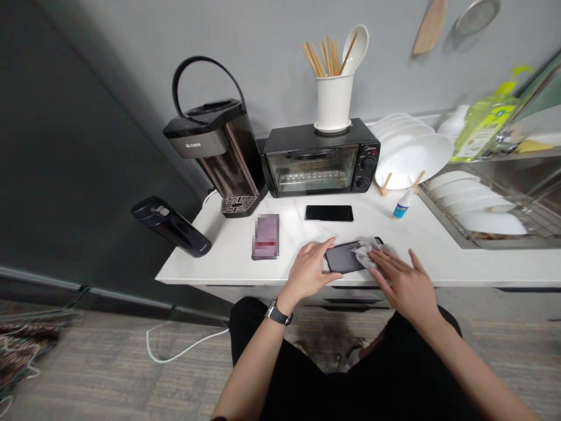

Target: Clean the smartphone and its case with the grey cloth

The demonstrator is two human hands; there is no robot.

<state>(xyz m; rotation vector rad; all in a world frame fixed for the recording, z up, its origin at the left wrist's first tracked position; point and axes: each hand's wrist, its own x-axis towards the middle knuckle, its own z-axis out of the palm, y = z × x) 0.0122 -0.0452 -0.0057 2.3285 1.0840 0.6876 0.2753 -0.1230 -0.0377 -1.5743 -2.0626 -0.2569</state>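
Gripping one end of a dark grey phone [344, 258], the left hand [312, 266] has its thumb on the near edge and fingers on the far edge. That phone lies near the front of a white counter [232, 257]. At its other end, the right hand [401, 280] presses a crumpled white tissue [363, 255] onto it with outstretched fingers; whether they also pinch the tissue, I cannot tell. Just beyond the grip lies a black phone [328, 213], apart from both hands. Left of the grip is a purple rectangular item [266, 237], blurred out. Beyond and to the right stands a small bottle [401, 207] with a blue label. Farther back from the grip, a toaster oven [313, 166] carries a white cup [333, 104] of chopsticks.
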